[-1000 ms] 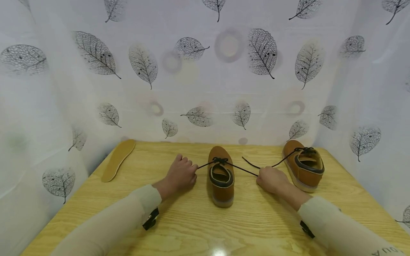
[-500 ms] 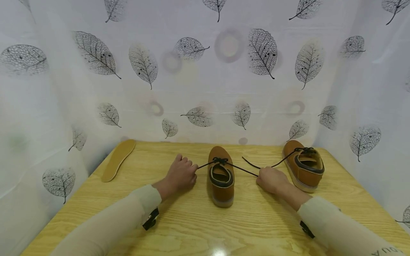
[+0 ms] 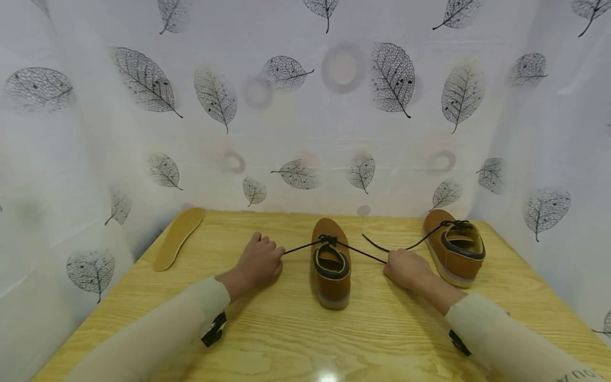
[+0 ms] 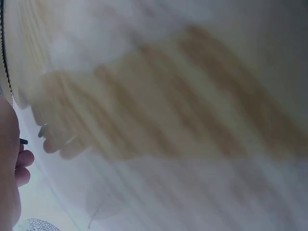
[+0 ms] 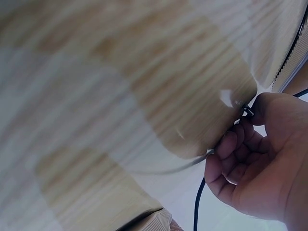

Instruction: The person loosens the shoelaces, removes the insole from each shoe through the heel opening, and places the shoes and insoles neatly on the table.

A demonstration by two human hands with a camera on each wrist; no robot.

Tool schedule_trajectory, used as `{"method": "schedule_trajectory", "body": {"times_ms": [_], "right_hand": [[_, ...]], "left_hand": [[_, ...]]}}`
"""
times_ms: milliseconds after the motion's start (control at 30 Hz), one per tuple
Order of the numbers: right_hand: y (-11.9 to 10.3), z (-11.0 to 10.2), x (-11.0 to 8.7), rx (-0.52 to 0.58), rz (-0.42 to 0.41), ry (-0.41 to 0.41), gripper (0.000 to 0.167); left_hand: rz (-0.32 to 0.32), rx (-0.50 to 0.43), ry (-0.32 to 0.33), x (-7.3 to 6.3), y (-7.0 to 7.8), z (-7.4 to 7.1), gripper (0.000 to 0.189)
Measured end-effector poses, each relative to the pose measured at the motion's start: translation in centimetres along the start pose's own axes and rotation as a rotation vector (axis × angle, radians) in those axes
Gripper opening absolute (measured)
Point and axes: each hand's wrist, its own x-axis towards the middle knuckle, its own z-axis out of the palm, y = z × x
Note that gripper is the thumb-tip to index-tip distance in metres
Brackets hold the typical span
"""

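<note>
A brown shoe (image 3: 331,286) stands mid-table, its heel toward me and its black lace tied in a bow (image 3: 328,240). My left hand (image 3: 260,261), left of the shoe, grips one lace end (image 3: 299,247), which runs straight to the bow. To the right, my right hand (image 3: 408,269) pinches the other lace end (image 3: 363,252); its tip (image 5: 248,111) sticks out between thumb and fingers in the right wrist view. Only part of the left hand (image 4: 8,159) shows in the left wrist view, with a short black tip (image 4: 23,141) beside the fingers.
A second brown shoe (image 3: 455,265) stands at the right with a bow; its long loose lace (image 3: 422,240) trails behind my right hand. A tan insole (image 3: 177,240) lies at the back left of the wooden table (image 3: 296,339). A leaf-patterned curtain (image 3: 305,132) encloses the table.
My left hand has moved a little to the left, and more of the lace shows between it and the bow. The right hand and both shoes have stayed in place.
</note>
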Motion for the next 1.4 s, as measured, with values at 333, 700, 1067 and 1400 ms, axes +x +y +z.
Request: {"method": "schedule_trajectory", "body": {"times_ms": [333, 700, 1067, 1400], "right_hand": [[0.0, 0.0, -0.2, 0.029, -0.005, -0.003, 0.026], [0.1, -0.1, -0.2, 0.013, 0.004, 0.011, 0.027], [0.1, -0.1, -0.3, 0.011, 0.027, 0.019, 0.029], [0.5, -0.2, -0.6, 0.0, 0.023, 0.038, 0.03]], "left_hand": [[-0.009, 0.008, -0.002, -0.5, -0.5, -0.4, 0.015], [0.006, -0.004, 0.022, -1.0, -1.0, -0.6, 0.013], [-0.003, -0.003, 0.022, -1.2, -1.2, -0.6, 0.012], [0.001, -0.005, 0.006, -1.3, -1.5, -0.3, 0.011]]}}
